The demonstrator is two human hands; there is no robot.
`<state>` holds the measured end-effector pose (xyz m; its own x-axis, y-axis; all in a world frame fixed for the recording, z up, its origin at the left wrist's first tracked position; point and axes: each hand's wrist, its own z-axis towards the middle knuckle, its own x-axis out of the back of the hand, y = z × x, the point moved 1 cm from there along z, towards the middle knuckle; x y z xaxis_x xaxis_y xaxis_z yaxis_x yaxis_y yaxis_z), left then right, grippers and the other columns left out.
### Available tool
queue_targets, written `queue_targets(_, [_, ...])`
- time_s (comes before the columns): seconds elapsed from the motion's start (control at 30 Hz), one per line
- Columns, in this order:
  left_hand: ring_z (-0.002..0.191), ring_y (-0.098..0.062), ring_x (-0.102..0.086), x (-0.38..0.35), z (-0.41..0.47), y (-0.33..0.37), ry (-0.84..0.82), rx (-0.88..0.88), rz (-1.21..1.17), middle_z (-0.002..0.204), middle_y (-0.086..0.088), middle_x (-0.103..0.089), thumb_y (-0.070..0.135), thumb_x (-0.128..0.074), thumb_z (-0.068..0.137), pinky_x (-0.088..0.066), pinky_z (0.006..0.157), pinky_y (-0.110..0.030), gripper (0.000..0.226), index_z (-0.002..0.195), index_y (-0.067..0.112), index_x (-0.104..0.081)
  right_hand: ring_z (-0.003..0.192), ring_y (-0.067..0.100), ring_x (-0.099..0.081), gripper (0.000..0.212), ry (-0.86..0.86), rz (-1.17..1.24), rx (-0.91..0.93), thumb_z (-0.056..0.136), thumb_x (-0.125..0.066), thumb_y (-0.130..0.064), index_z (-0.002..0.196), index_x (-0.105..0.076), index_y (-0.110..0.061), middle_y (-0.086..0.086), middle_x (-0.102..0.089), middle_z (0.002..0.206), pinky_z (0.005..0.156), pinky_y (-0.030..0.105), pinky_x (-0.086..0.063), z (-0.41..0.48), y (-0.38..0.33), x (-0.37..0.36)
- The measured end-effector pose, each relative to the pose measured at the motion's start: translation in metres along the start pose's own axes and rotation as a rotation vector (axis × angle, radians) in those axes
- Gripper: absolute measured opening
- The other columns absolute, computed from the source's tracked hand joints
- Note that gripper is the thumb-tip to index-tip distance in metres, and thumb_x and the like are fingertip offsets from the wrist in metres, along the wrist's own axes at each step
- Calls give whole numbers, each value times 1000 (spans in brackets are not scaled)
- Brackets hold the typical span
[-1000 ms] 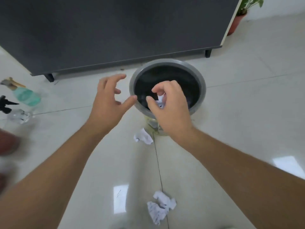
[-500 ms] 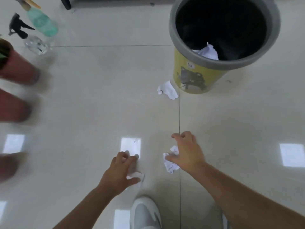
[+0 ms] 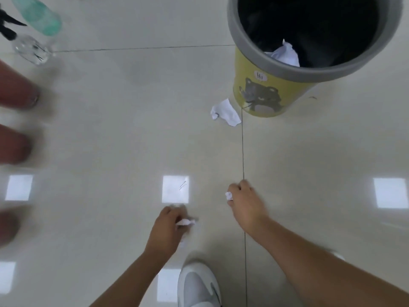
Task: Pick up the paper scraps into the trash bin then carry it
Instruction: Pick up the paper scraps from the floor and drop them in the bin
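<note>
Head cam is looking pretty much straight down at a shiny pale tiled floor (image 3: 110, 129). Both hands are sitting low near the floor. The left hand (image 3: 168, 227) is curling around a small crumpled white scrap (image 3: 185, 222), fingers closed on it, though that spot is kinda blurry. The right hand (image 3: 245, 200) is clenching another little scrap (image 3: 228, 195), with only a bit of white poking out by the thumb side.

The trash bin (image 3: 261, 94) is standing upright further ahead and to the right, yellow body with a cartoon bear, grey rim, dark inside. 1 crumpled paper (image 3: 285, 54) is already lying in it against the near wall. Another loose scrap (image 3: 224, 111) is lying on the floor just beside the bin's base, on its left.

A white and grey shoe (image 3: 197, 286) is showing at the bottom between the arms. 2 spray bottles (image 3: 35, 34) are lying up in the top-left corner, and some blurry reddish shapes (image 3: 15, 120) are lining the left edge, can't tell what they are.
</note>
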<state>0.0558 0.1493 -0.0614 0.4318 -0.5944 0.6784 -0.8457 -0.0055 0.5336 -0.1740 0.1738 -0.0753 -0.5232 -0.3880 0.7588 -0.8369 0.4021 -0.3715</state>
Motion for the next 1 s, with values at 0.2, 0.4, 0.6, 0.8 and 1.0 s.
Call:
queue_targets(0.2, [53,-5,-58,64,54,63,185,87,-263,69,-6,-65,28,-79,77,-42,48,-9,26,66,14,-60,84,26,-58,11,228,325,103,94,-53,-17,102,-59,-10,8,-46,105,76,40,-54,20,-51,94])
queue_targets(0.4, [50,1,-62,181,93,192,425,-209,-381,65,-5,-66,22,-77,78,-41,44,-4,25,72,6,-59,77,17,-54,10,588,377,373,91,-59,-22,99,-56,-18,0,-45,100,66,34,-50,19,-117,241])
queue_targets(0.6, [58,-9,-56,240,123,323,491,-429,-345,68,3,-65,36,-76,75,-44,57,-23,26,74,15,-60,66,-1,-43,12,844,462,236,92,-55,-21,86,-46,-21,-2,-44,93,56,15,-31,21,-82,365])
queue_targets(0.8, [42,9,-55,219,144,389,425,-464,-446,52,10,-60,33,-79,76,-36,34,-5,30,72,12,-57,63,5,-44,13,901,419,65,91,-56,-18,84,-45,-17,8,-51,98,53,19,-31,23,-17,404])
queue_targets(1.0, [64,-5,-61,196,159,393,419,-417,-284,79,6,-66,37,-79,73,-44,53,-18,24,80,20,-64,65,1,-45,6,893,410,34,92,-55,-19,88,-50,-18,5,-52,101,50,9,-33,40,2,399])
